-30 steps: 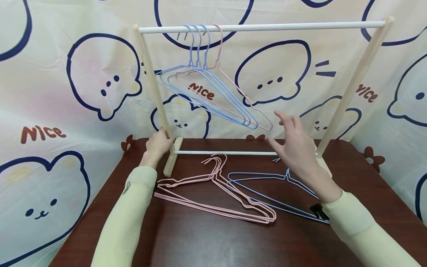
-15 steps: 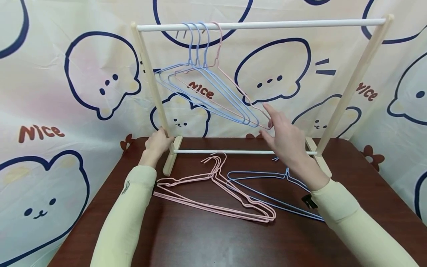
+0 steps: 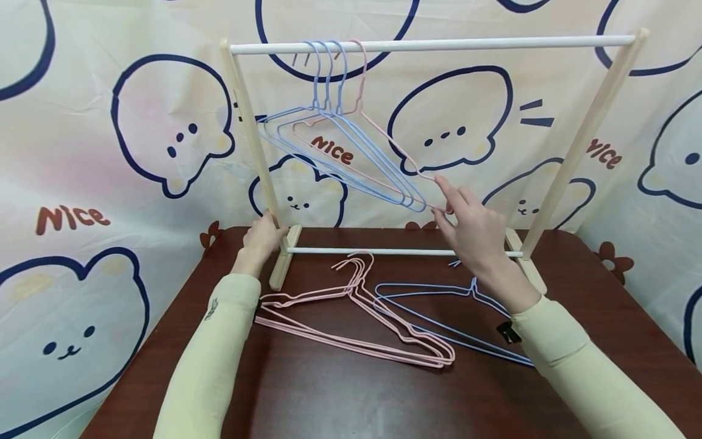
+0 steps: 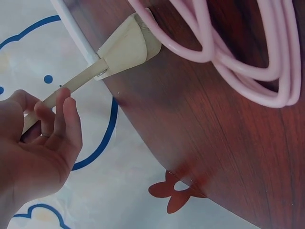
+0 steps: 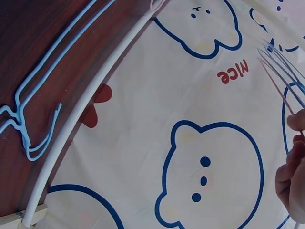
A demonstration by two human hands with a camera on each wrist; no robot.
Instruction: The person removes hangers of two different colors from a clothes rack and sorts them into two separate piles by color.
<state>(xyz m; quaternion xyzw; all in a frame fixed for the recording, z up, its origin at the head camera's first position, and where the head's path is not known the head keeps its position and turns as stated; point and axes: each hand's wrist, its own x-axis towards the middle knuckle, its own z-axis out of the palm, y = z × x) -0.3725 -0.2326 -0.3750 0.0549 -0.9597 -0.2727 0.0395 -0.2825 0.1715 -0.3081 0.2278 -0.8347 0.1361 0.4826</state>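
Note:
A white-barred wooden rack stands on the table; my left hand grips its left post low down. In the left wrist view the fingers of that hand curl round the post. Three blue hangers and one pink hanger hang at the left of the top bar, the pink one rightmost. The right hand pinches the pink hanger's right end between thumb and fingers. In the right wrist view this hand shows only at the right edge, on the pink wire.
Pink hangers lie stacked on the brown table, in front of the rack's lower bar. Blue hangers lie right of them, partly behind the right forearm. A cartoon-printed cloth hangs behind the table.
The right hand has moved left to the hanging pink hanger and taken hold of its right end, which has shifted slightly. The left hand has stayed on the post.

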